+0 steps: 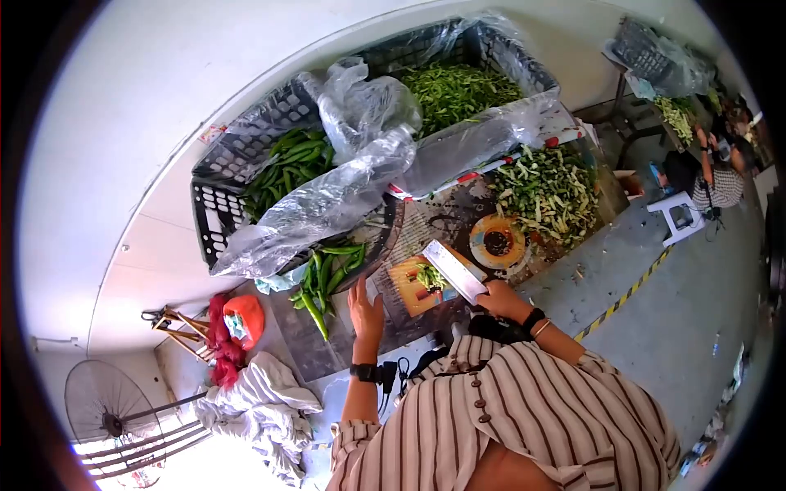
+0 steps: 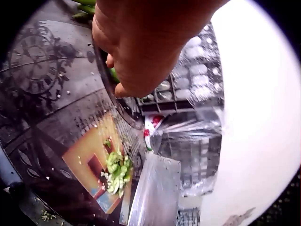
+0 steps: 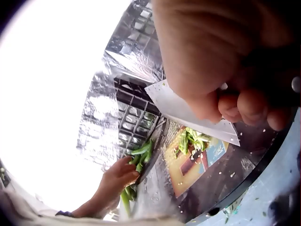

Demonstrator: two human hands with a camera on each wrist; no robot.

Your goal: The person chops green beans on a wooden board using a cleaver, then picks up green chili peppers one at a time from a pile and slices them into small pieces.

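Observation:
My right hand [image 1: 503, 301] grips the handle of a cleaver [image 1: 455, 272], whose broad blade lies over the table beside a small heap of chopped green pepper [image 1: 430, 278]. In the right wrist view, curled fingers [image 3: 251, 103] wrap the dark handle. My left hand [image 1: 365, 315] is beside a loose pile of whole green peppers [image 1: 315, 282], with its fingers extended in the head view. The left wrist view shows a bit of green by the fingertips. The chopped heap sits on an orange printed square [image 1: 409, 299] of the patterned table cover.
Behind the peppers stand plastic-lined crates, one with whole peppers [image 1: 286, 168], another with cut ones [image 1: 458, 90]. A large cut pile [image 1: 548, 196] covers the table's right end. Off right are another person [image 1: 720, 184] and a white stool [image 1: 675, 214]; a fan [image 1: 110, 417] stands left.

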